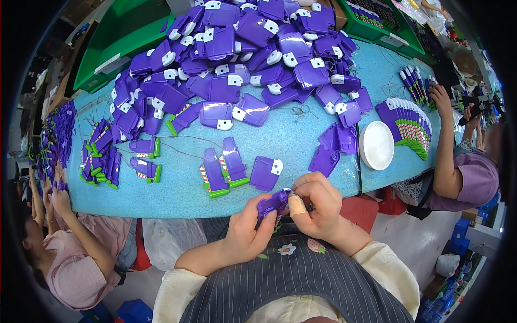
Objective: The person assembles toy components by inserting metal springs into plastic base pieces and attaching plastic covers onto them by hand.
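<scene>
My left hand (245, 232) grips a small purple plastic casing (273, 202) between thumb and fingers, just above my lap at the table's near edge. Bent fingers of my right hand (319, 207) pinch at the casing's upper right end; a tan wrap (295, 205) covers its thumb. Whether a smaller piece sits in that pinch is hidden. Close beyond lies a flat purple casing with a white corner (264, 173). Left of it are two purple pieces with green ends and red-and-white stripes, one of them a striped piece (213, 173) nearest the edge.
A large heap of purple casings (226, 48) fills the table's far middle. Green-ended pieces (99, 156) are piled left. To the right are purple shells (334, 145), a white round dish (376, 145) and a fanned row (407, 126). Green bins (116, 59) stand behind; people sit at both sides.
</scene>
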Tool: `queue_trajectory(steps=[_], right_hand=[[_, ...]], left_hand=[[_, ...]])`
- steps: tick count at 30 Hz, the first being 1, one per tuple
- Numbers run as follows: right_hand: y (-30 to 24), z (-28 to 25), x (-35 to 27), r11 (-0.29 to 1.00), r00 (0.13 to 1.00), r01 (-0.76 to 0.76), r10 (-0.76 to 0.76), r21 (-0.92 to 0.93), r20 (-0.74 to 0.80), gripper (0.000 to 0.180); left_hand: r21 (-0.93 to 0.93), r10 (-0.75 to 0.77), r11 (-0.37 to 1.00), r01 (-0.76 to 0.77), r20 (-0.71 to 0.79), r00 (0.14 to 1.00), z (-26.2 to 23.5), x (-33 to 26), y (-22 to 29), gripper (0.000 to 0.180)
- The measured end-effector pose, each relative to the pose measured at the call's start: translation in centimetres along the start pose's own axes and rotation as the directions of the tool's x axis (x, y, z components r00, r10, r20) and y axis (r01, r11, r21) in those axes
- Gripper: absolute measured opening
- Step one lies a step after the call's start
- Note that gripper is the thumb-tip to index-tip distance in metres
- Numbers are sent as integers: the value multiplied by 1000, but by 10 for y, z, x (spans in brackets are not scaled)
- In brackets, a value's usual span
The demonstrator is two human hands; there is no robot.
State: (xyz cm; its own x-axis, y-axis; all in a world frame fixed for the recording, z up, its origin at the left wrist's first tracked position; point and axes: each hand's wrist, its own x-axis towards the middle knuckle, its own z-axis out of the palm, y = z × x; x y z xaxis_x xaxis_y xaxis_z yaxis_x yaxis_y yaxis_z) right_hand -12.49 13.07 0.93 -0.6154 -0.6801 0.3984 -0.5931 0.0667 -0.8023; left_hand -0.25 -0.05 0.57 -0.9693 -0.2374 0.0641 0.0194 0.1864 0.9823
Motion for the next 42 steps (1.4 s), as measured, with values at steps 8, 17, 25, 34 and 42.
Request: queue_trajectory(steps=[8,17,25,34,42], right_hand=[[4,8,0,997,994,-58,63,55,-94,9],[5,8,-1,993,981,-101,109,58,-160,19],[5,4,-7,977,971,-143,169,156,-169,18],[9,0,8,855,929,-353,275,380,246,14],[37,-7,65,766,878,-267,443,585,-179,9]], left_hand=[[-418,-163,895,155,16,986,4,-1,-4,29],[-335,-111,937,101,-11,994,14,-7,-13,30],[76,86,994,-84,-29,996,12,-1,-1,30],[395,278,871,-292,93,956,5,5,0,35],[-744,-226,520,420,354,907,-16,1,13,33]])
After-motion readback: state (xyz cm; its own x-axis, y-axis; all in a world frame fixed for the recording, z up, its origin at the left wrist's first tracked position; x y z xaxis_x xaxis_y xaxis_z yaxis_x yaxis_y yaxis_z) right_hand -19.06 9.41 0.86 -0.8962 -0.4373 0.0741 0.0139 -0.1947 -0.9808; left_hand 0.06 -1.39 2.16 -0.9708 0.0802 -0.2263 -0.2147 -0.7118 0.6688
